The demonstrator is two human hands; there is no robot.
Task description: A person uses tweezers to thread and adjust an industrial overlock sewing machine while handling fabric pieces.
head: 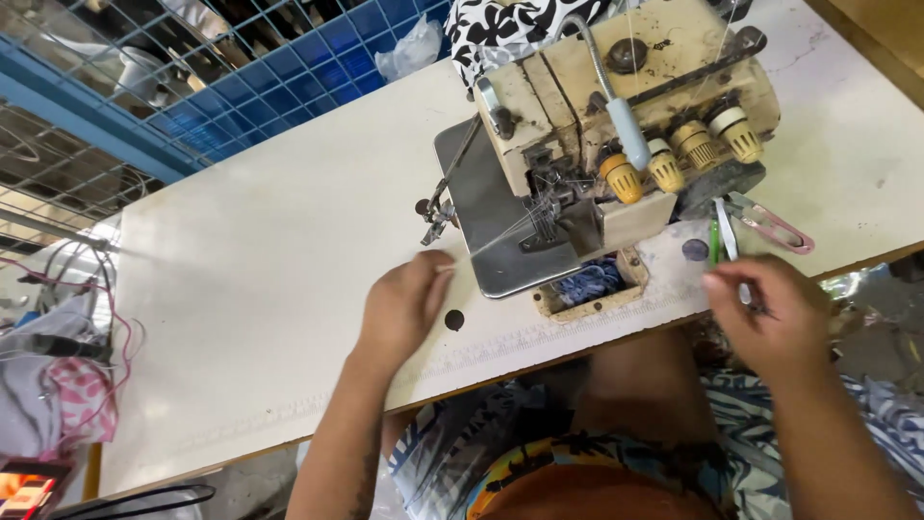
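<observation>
Threads (500,231) pinched by two hands: left (404,303), right (770,313); four tension knobs (679,154).

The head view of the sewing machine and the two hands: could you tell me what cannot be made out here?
- Left hand: its fingertips curl under at the thread; the grip is hidden by the hand itself.
- Right hand: fingers pinched, but whatever they hold is too thin to see.
- Sewing machine: its top is cut off by the upper edge.
- Needle area: too small and tangled with threads.
- Scissors: blades partly behind the machine.
</observation>
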